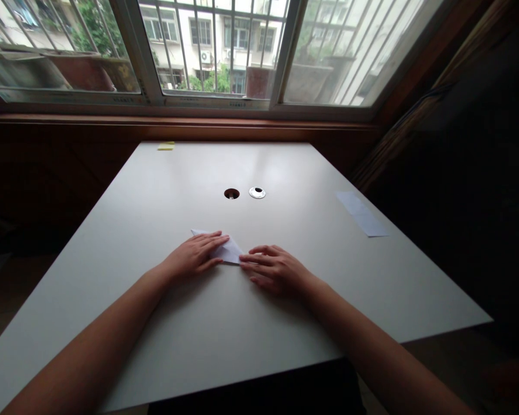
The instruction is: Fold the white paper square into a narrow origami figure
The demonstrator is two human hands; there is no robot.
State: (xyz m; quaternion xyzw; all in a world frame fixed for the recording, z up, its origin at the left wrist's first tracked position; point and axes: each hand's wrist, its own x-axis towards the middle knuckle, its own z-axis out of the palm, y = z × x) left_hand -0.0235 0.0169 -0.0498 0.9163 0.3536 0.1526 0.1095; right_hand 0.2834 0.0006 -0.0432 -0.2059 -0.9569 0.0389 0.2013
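A folded sheet of white paper (230,252) lies on the white table (190,351), between my two hands. Across its left part rests my left hand (198,252), fingers stretched out and pressing down on it. My right hand (277,268) is at the paper's right corner, its fingertips touching that end with the fingers slightly bent and apart. The paper's left tip shows beyond my left hand, while the part beneath the fingers is hidden.
A flat piece of white paper (361,213) lies near the table's right edge. Beyond my hands are a round cable hole (232,194) and its silver cover (257,192). Yellow sticky notes (166,146) sit at the far left corner, below a barred window (216,52).
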